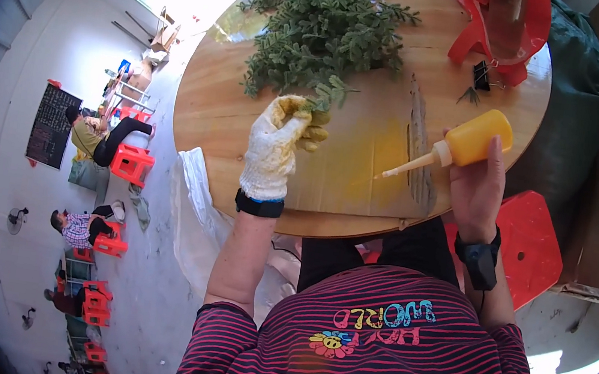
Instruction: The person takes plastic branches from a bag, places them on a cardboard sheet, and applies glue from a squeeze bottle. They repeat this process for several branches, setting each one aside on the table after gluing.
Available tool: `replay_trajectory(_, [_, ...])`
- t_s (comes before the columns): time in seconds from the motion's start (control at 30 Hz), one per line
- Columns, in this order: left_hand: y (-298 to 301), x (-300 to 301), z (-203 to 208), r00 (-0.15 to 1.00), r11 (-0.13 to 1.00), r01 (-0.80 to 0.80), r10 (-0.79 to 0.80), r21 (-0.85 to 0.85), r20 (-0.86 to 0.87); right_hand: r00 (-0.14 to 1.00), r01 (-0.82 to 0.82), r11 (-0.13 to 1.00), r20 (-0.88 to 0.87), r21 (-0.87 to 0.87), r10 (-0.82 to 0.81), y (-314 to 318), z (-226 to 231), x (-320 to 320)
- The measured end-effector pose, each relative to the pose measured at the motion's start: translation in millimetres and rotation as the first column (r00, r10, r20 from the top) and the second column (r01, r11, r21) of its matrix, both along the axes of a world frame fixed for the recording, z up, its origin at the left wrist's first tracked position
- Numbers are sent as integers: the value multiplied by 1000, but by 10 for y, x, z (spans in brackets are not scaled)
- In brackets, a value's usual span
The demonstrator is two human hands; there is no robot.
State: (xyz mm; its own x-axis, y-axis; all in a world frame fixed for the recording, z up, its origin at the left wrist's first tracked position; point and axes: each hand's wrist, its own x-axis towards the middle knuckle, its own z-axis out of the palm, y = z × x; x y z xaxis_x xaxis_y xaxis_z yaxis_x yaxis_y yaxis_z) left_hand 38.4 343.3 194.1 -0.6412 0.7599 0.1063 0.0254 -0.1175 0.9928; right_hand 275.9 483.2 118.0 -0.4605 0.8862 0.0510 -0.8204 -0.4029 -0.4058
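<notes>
My left hand point(281, 139), in a white knitted glove stained yellow, is closed in a pinch on a small green artificial fir sprig point(331, 94). Bare, my right hand point(479, 182) wraps round a yellow squeeze bottle point(478, 138), tilted so its long pale nozzle points down and left. The nozzle tip hangs over a flat piece of cardboard point(340, 164) smeared with yellow. Just beyond my left hand lies a large heap of the same green sprigs point(321, 23).
A round wooden table point(207, 110) carries all this. At its far right are a red plastic bag point(520, 34) and a black binder clip point(482, 76). A red stool point(530, 248) stands at right beside a dark green sack point(580, 95). Several people sit on red stools at left.
</notes>
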Motion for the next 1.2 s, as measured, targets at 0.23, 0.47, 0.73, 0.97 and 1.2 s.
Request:
replay_trajectory(0.23, [-184, 82, -194, 596, 900, -60, -314, -431, -739, 1000, 21, 1000, -2, -21, -21, -9, 24, -20])
replay_trajectory(0.47, [-340, 115, -82, 417, 899, -251, -235, -360, -878, 998, 31, 999, 48, 8, -31, 9, 15, -13])
replay_trajectory(0.73, [-428, 52, -33, 351, 935, -251, -153, -251, -924, 997, 48, 999, 56, 13, -49, 12, 14, -9])
replay_trajectory(0.97, [-309, 216, -23, 271, 988, -45, -130, -147, -954, 999, 42, 999, 19, 4, -42, 21, 12, -1])
replay_trajectory(1.2, [-144, 108, -146, 380, 945, -62, -274, -320, -883, 998, 60, 998, 12, -4, -60, 1, 32, -14])
